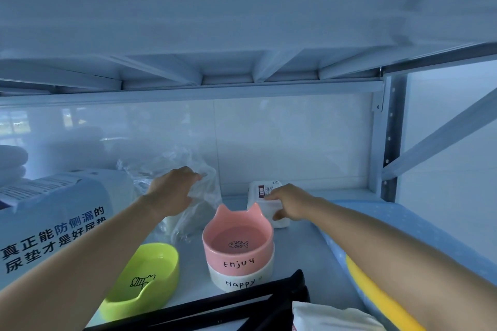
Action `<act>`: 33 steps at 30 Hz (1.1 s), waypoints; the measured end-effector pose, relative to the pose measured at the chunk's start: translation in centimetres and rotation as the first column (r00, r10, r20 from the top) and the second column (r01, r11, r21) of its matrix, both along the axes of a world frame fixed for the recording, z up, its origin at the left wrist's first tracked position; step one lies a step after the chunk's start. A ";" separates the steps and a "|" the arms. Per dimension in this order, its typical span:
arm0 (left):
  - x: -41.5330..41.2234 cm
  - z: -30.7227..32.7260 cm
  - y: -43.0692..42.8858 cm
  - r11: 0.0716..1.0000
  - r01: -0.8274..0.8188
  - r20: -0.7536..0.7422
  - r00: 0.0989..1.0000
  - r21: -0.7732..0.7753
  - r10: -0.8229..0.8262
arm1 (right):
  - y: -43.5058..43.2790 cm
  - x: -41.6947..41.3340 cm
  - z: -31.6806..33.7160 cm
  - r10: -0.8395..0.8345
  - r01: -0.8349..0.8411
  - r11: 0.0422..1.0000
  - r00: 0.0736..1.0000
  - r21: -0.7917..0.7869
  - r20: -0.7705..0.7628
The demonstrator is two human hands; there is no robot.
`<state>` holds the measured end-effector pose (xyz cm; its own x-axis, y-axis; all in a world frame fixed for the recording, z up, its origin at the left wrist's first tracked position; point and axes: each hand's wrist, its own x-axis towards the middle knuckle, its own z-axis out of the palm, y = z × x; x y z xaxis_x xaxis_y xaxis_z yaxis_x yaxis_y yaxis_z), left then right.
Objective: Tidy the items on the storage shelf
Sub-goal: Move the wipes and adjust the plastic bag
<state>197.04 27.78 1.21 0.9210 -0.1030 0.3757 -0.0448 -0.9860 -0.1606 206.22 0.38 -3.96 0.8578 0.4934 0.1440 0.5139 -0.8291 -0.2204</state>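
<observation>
On the shelf board (304,255) my left hand (172,191) reaches back and grips a crumpled clear plastic bag (204,196) near the rear wall. My right hand (289,205) holds a white rectangular box (265,188) with a dark label, fingers on its top and thumb at its near side. In front stands a pink cat-eared bowl (238,242) marked "Enjoy", stacked on a white bowl (242,281) marked "Happy". A lime-green bowl (146,277) lies tilted at the front left.
A large blue-white pad package (53,223) with printed characters fills the left side, white rolled items (12,161) behind it. A blue dotted pad with a yellow part (376,285) lies at the right. A black frame (242,306) and a white pack (330,317) sit at the front edge.
</observation>
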 end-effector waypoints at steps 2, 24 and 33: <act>-0.2 -0.1 0.2 1.000 0.010 0.003 1.000 -0.003 -0.010 | 0.7 0.1 -0.2 0.002 -0.002 1.000 1.000 -0.023 0.003; -1.5 -0.3 2.7 0.995 0.026 0.075 0.997 -0.100 -0.018 | 11.2 -1.5 7.3 0.248 -0.259 0.964 0.958 0.064 0.142; 0.4 1.0 2.7 0.998 0.059 -0.060 0.997 0.029 -0.057 | 3.4 1.0 3.8 0.061 -0.060 0.990 0.998 -0.127 0.002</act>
<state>197.39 30.48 2.21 0.9338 -0.1672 0.3164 -0.1118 -0.9762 -0.1859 207.20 3.75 -0.14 0.8251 0.5590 0.0819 0.5650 -0.8174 -0.1124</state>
